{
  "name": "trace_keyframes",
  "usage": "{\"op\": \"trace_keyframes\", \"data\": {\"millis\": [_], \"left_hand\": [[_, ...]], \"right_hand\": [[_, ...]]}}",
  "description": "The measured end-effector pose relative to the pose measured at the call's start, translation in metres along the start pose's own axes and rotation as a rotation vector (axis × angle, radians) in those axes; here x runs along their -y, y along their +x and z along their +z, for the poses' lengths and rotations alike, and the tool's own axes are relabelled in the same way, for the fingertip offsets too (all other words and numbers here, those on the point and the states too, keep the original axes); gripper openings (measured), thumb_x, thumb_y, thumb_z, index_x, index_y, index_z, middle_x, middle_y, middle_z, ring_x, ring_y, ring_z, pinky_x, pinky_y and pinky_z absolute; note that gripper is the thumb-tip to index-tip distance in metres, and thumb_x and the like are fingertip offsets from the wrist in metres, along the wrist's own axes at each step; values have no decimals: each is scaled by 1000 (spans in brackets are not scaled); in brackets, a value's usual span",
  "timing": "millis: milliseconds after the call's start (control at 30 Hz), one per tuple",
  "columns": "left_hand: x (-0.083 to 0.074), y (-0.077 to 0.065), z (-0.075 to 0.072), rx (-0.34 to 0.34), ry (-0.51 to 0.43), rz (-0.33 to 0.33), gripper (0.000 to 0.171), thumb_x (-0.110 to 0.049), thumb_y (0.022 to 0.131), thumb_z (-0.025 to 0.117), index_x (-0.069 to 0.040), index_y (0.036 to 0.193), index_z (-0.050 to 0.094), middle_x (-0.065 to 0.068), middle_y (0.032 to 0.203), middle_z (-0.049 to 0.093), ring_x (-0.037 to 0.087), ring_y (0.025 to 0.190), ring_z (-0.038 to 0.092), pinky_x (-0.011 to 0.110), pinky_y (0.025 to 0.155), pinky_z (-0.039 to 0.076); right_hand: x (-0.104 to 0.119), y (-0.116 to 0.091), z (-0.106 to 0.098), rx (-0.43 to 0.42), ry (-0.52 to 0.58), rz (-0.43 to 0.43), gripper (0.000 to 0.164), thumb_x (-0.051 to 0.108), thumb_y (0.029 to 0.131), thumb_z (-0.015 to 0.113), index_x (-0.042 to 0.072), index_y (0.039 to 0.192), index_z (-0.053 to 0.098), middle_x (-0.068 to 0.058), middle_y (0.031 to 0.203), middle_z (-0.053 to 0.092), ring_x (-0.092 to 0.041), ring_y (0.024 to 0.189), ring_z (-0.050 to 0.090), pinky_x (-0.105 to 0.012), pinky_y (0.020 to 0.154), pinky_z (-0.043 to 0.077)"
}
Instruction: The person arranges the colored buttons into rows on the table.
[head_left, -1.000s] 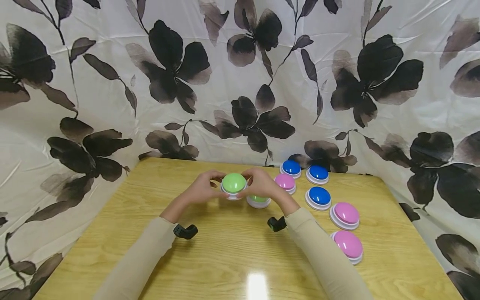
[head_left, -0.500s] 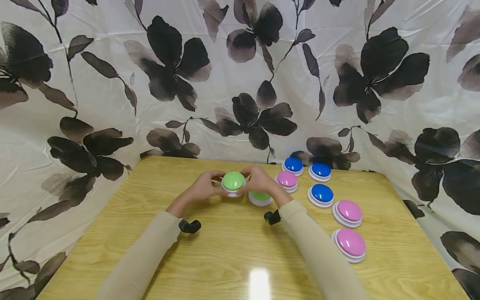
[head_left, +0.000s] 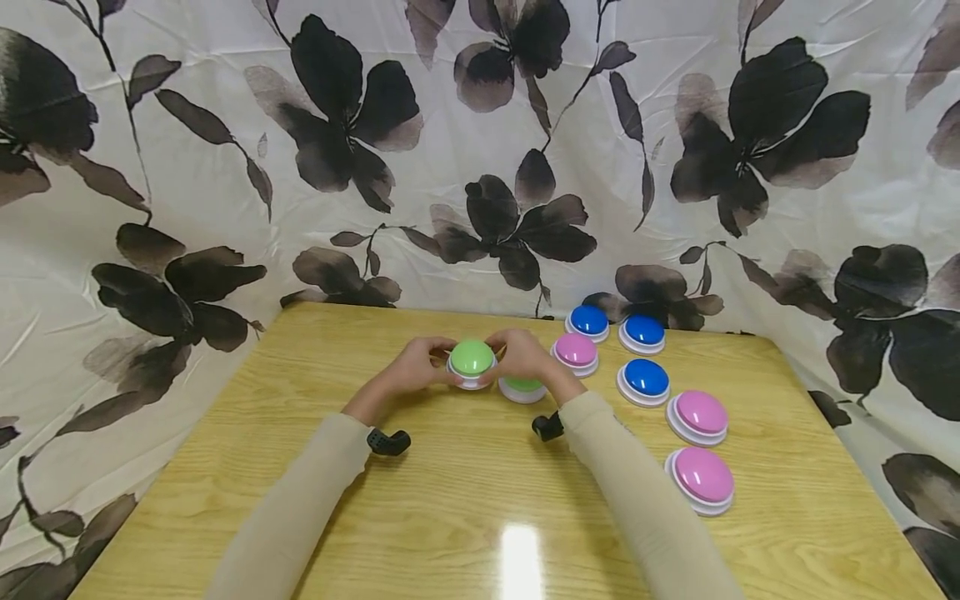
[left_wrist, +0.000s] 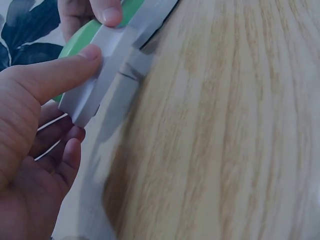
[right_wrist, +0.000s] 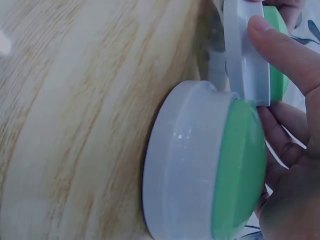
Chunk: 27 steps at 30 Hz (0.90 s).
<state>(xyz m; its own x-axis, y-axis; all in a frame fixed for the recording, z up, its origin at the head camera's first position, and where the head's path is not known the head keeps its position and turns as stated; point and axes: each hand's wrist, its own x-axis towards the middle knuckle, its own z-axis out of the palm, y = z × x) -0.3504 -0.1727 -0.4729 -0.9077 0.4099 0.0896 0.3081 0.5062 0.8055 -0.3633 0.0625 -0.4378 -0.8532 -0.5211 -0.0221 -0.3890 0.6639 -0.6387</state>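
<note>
A push button with a green dome and white base [head_left: 472, 358] is held between both hands near the middle of the table. My left hand [head_left: 415, 367] grips its left side, the thumb [left_wrist: 65, 75] pressed on the white rim. From the right, my right hand [head_left: 522, 357] pinches the opposite side, its thumb [right_wrist: 285, 50] on the rim. In the wrist views a gap with a shadow shows between the base and the tabletop. A second green button [right_wrist: 200, 165] stands on the table just right of the held one, partly hidden by my right hand in the head view.
On the wooden table [head_left: 442, 500], blue buttons [head_left: 587, 322] [head_left: 642, 332] [head_left: 645, 380] and pink buttons [head_left: 576, 352] [head_left: 699, 415] [head_left: 703, 477] stand to the right. A flower-patterned cloth [head_left: 450, 150] hangs behind the table's far edge.
The head view has tilted slightly, so the scene sits a little higher. Both forearms have drawn slightly inward; the hands keep hold of the green button with little visible movement.
</note>
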Motion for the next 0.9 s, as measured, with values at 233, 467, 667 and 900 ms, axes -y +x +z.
{"op": "trace_keyframes", "data": {"millis": [233, 467, 667, 900], "left_hand": [[2, -2, 4, 2, 12, -6, 67, -21, 74, 87, 2, 129, 57, 12, 123, 61, 23, 104, 60, 37, 89, 50], [1, -2, 6, 10, 8, -17, 66, -20, 74, 87, 2, 129, 57, 12, 122, 62, 23, 106, 61, 35, 89, 51], [3, -4, 8, 9, 1, -15, 65, -16, 74, 86, 6, 128, 57, 15, 120, 62, 25, 105, 61, 35, 88, 52], [4, -6, 8, 7, 14, -27, 65, -16, 75, 86, 5, 128, 57, 14, 118, 63, 24, 104, 61, 34, 87, 52]], "right_hand": [[-4, -2, 5, 11, 42, 6, 64, 31, 67, 91, 10, 123, 66, 0, 108, 66, -17, 94, 60, -30, 82, 50], [-6, -2, 5, 33, 50, 13, 65, 32, 69, 90, 9, 125, 65, 0, 110, 66, -19, 97, 61, -31, 83, 49], [-8, 0, 7, 45, 31, 6, 64, 32, 68, 90, 11, 123, 66, 1, 109, 67, -16, 95, 60, -31, 83, 49], [-10, 1, 10, 43, 21, 0, 64, 32, 66, 91, 10, 121, 67, 2, 106, 67, -16, 95, 60, -31, 84, 49]]}}
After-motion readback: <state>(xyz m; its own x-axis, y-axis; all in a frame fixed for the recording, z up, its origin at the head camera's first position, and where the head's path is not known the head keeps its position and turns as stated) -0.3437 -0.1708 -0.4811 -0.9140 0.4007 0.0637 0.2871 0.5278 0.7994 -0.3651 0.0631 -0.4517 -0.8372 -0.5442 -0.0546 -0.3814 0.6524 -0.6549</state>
